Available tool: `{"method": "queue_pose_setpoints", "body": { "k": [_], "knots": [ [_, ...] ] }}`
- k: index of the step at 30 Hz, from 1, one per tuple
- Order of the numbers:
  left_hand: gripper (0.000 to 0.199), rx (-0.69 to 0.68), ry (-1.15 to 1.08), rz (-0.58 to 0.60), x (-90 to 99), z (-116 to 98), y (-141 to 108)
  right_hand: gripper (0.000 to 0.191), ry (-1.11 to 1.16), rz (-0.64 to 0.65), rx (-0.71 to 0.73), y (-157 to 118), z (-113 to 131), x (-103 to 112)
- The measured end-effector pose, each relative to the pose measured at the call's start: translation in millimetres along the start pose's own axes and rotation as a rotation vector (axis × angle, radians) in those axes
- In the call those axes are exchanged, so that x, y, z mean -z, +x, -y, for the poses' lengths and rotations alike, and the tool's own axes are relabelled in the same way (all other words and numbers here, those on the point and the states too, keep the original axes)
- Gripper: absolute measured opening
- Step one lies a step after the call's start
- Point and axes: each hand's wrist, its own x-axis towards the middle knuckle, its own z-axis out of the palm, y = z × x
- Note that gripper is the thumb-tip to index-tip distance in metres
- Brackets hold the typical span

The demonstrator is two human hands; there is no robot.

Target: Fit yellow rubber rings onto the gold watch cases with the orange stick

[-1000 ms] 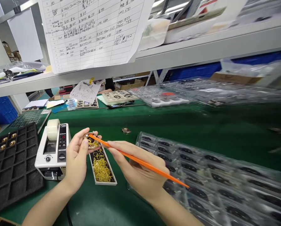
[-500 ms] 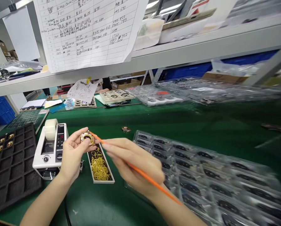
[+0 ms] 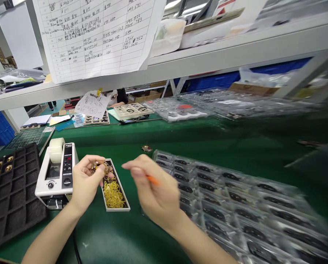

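Note:
My left hand (image 3: pixel 84 185) pinches a round, gold-coloured part like a watch case (image 3: pixel 99 167) between thumb and fingers, above the far end of a narrow white-rimmed tray (image 3: pixel 118 210). Loose yellow rings (image 3: pixel 113 194) are heaped in that tray. To its right, my right hand (image 3: pixel 158 192) is closed around an orange stick-like tool (image 3: pixel 153 180); only a short piece of the tool shows, the rest being hidden by the hand. The two hands are apart, and the right one is slightly blurred.
A white tape dispenser (image 3: pixel 67 161) stands left of my left hand. Beyond it lies a black compartment tray (image 3: pixel 18 198) with several gold parts. Clear plastic trays (image 3: pixel 221 200) of dark pieces cover the right side. A small metallic part (image 3: pixel 146 148) lies ahead; a shelf (image 3: pixel 207 58) crosses above.
My right hand has drawn back from the gold part and turned, so the orange tool no longer reaches it. My left hand has lowered the part slightly and tilted it.

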Motion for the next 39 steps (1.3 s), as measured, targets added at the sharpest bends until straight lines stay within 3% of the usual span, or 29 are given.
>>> {"method": "queue_pose_setpoints", "body": {
  "k": [2, 5, 13, 17, 20, 23, 27, 29, 35, 39],
  "knots": [
    [0.012, -0.034, 0.013, -0.015, -1.6, 0, -2, 0.017, -0.126, 0.073, 0.042, 0, 0, -7],
    [0.024, -0.07, 0.062, -0.019, -2.7, 2, -7, 0.014, -0.21, 0.059, 0.037, 0, -2, -15],
    [0.034, -0.19, 0.254, 0.122, -2.6, 12, -19, 0.013, -0.153, 0.07, -0.167, 2, -6, -14],
    [0.033, -0.266, 0.34, 0.131, -1.7, 15, -16, 0.016, -0.039, 0.102, -0.177, 6, -6, -11],
    [0.031, -0.237, 0.322, 0.06, 2.4, 17, -7, 0.016, 0.122, 0.171, -0.257, 10, -3, -7],
    [0.029, -0.185, 0.2, -0.016, 7.0, 17, 4, 0.013, 0.211, 0.255, -0.439, 13, -9, -4],
    [0.027, -0.149, 0.057, -0.028, 8.3, 12, 10, 0.022, 0.015, 0.464, -0.594, 13, -31, -7],
    [0.026, -0.139, 0.041, -0.015, 7.3, 10, 10, 0.019, -0.045, 0.518, -0.603, 13, -38, -10],
    [0.026, -0.211, 0.15, 0.059, 6.9, 18, 3, 0.024, 0.199, 0.482, -0.592, 15, -27, -7],
    [0.028, -0.27, 0.243, 0.084, 6.0, 23, -1, 0.02, -0.022, 0.501, -0.408, 8, -19, -10]
  ]
}}
